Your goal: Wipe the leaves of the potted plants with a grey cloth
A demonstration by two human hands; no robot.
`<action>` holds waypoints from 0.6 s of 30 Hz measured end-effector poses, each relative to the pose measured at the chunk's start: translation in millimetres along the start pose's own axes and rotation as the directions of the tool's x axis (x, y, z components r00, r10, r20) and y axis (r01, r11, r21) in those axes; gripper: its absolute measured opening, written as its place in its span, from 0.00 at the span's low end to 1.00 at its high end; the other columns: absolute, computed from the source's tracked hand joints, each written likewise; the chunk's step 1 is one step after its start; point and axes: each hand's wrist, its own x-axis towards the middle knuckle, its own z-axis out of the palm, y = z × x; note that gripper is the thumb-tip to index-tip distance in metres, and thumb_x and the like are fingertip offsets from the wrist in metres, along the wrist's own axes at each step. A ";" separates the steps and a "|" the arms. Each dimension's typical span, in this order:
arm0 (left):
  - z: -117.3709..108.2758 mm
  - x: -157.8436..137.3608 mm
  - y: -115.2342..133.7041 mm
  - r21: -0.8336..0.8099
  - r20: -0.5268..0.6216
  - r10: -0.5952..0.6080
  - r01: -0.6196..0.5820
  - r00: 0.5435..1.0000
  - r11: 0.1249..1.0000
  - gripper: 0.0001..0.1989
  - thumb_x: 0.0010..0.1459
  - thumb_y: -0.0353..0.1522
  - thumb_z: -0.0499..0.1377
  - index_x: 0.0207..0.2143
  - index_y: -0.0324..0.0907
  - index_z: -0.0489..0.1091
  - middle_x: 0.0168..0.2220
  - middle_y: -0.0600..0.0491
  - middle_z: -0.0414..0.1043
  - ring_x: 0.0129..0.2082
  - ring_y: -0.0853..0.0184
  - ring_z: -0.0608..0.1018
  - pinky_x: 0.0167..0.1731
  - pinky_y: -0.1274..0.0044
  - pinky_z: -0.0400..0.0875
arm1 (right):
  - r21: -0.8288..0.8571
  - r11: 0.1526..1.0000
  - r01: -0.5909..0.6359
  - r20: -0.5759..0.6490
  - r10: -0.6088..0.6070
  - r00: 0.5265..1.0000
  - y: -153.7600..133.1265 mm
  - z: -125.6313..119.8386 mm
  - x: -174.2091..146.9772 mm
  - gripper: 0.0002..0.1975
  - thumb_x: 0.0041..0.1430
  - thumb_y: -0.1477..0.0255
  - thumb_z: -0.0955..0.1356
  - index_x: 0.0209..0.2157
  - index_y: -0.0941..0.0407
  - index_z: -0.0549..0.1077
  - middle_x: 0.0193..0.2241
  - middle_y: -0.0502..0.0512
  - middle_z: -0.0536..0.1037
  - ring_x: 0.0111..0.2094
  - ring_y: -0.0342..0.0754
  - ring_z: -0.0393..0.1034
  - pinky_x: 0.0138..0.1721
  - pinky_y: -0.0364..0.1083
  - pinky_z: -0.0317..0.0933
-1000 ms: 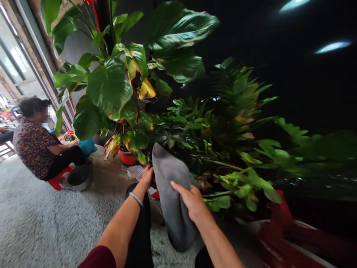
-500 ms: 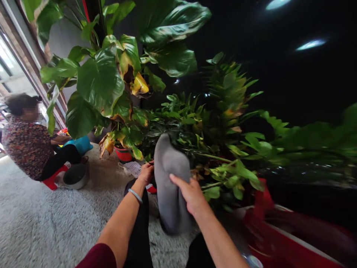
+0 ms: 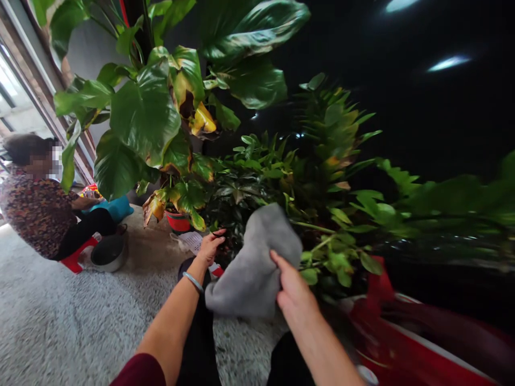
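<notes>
My right hand [image 3: 295, 287] pinches a soft grey fuzzy fabric piece [image 3: 257, 262], thumb on its face and fingers behind. The piece is slightly blurred and tilted, with a narrower end pointing down to the left; its shape resembles a boot liner or sock, but I cannot tell its exact kind. To its left, apart from the fabric, my left hand [image 3: 210, 247] has its fingers closed, with a thin dark thing at the fingertips too small to name. A pale bangle [image 3: 193, 281] circles my left wrist. Both hands are above my knees.
Potted plants [image 3: 145, 112] with large leaves stand ahead. A red bag [image 3: 378, 321] is at the lower right. On the left, a person [image 3: 38, 209] sits on a red stool [image 3: 78, 254] beside a grey pot [image 3: 108, 253]. A printed sheet [image 3: 191, 241] lies past my left hand.
The grey fabric piece has swung from upright to tilted, its lower end now to the left and its top to the right. My right hand moved slightly right; the left stays nearly still.
</notes>
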 end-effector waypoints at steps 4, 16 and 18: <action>-3.7 0.8 2.2 0.015 0.014 0.015 -0.015 1.000 1.000 0.27 0.42 0.35 0.68 0.48 0.39 0.75 0.31 0.51 0.76 0.24 0.71 0.73 0.23 0.80 0.67 | -0.061 0.997 -0.057 0.082 0.061 0.995 27.4 -24.0 -38.6 0.13 0.41 0.58 0.74 0.26 0.51 0.77 0.24 0.59 0.82 0.37 0.64 0.79 0.37 0.56 0.74; -2.4 3.3 -6.7 -0.064 0.014 0.034 -0.033 0.999 0.997 0.29 0.36 0.33 0.69 0.46 0.40 0.74 0.30 0.52 0.76 0.25 0.69 0.74 0.26 0.78 0.69 | 0.029 0.994 0.101 0.068 -0.102 0.992 6.7 16.0 -11.3 0.16 0.35 0.67 0.75 0.31 0.56 0.77 0.25 0.54 0.83 0.36 0.61 0.79 0.36 0.54 0.75; -5.0 6.1 -3.9 -0.064 -0.078 0.066 -0.071 0.995 0.995 0.30 0.36 0.32 0.69 0.46 0.41 0.73 0.32 0.53 0.76 0.27 0.68 0.75 0.25 0.78 0.69 | -0.055 0.997 0.049 0.128 -0.042 0.991 37.0 -8.1 -17.4 0.16 0.36 0.64 0.76 0.31 0.55 0.78 0.24 0.54 0.83 0.35 0.62 0.80 0.35 0.54 0.75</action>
